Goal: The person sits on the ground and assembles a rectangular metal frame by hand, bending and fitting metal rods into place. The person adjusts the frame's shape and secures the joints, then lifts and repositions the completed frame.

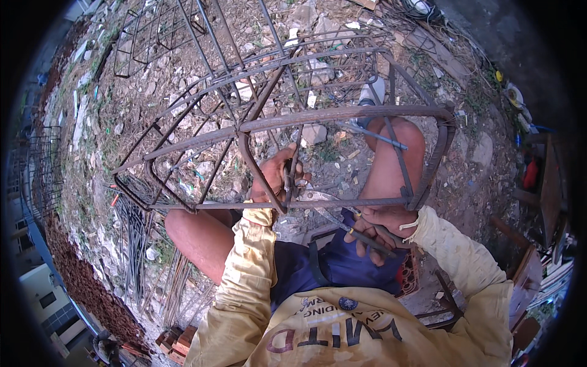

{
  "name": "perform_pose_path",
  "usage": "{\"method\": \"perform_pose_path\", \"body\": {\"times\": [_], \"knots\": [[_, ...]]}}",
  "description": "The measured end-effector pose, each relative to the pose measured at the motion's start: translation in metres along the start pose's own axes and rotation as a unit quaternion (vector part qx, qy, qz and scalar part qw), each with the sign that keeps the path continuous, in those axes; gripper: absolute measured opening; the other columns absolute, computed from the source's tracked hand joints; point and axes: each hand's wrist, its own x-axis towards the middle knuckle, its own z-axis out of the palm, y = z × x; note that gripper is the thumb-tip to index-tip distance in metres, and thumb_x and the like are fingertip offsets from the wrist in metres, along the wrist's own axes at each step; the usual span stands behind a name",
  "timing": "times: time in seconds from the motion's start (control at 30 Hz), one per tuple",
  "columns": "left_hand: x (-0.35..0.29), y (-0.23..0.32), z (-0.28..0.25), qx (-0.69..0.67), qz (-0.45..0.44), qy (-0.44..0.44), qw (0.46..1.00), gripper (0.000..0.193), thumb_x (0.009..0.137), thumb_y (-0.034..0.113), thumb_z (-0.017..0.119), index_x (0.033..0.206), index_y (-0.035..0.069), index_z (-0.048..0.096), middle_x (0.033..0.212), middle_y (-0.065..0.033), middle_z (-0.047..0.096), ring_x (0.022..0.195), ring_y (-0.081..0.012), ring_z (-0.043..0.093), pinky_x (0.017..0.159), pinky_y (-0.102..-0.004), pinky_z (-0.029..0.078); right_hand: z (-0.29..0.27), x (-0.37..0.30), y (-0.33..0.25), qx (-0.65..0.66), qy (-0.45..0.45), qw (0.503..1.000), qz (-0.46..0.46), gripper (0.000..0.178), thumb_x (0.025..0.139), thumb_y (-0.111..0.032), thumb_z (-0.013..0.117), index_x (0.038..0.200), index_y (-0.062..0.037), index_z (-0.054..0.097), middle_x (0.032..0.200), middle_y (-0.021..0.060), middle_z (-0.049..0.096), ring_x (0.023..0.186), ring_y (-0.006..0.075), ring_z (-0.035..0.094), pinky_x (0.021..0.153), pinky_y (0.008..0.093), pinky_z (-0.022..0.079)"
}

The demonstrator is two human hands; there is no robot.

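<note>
A cage of rusty reinforcing bars (342, 116) stands in front of me, its bent stirrups spaced along longer rods. My left hand (272, 177) is inside it, behind a slanting stirrup leg, with the fingers curled about a steel bar (295, 160). In my right hand (385, 223), low by my lap, are the handles of a pair of pincers (330, 214). The jaws of this tool reach left to a point just beside my left fingers, near the lower bar. Whether wire lies between the jaws is too small to tell.
My bare knees (199, 241) flank the cage. Loose rods (131, 244) lie at the left, and more cage frames (162, 30) stand farther off. Stones and rubble (315, 134) cover the ground. Bricks (177, 344) sit at lower left; wooden boards (547, 189) lean at the right.
</note>
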Motion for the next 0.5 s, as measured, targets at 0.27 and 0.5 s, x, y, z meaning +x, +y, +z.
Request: {"method": "perform_pose_path", "body": {"times": [0.27, 0.5], "knots": [[0.005, -0.009, 0.001, -0.013, 0.077, -0.024, 0.997, 0.025, 0.096, 0.026, 0.052, 0.099, 0.001, 0.054, 0.070, -0.0069, 0.060, 0.058, -0.0189, 0.061, 0.062, -0.0355, 0.055, 0.012, -0.003, -0.005, -0.178, 0.060, 0.982, -0.031, 0.041, 0.094, -0.043, 0.054, 0.093, -0.0021, 0.048, 0.069, 0.0062, 0.054, 0.044, 0.0139, 0.053, 0.038, 0.0296, 0.045], [0.014, -0.013, -0.020, -0.094, 0.025, -0.106, 0.990, 0.021, 0.097, 0.022, 0.048, 0.099, 0.003, 0.054, 0.069, -0.0051, 0.062, 0.062, -0.0203, 0.064, 0.072, -0.0366, 0.056, 0.012, 0.010, -0.004, -0.053, -0.067, 0.996, -0.002, 0.044, 0.083, -0.026, 0.071, 0.101, -0.0037, 0.037, 0.056, 0.0024, 0.045, 0.041, 0.0159, 0.050, 0.038, 0.0281, 0.043]]}}
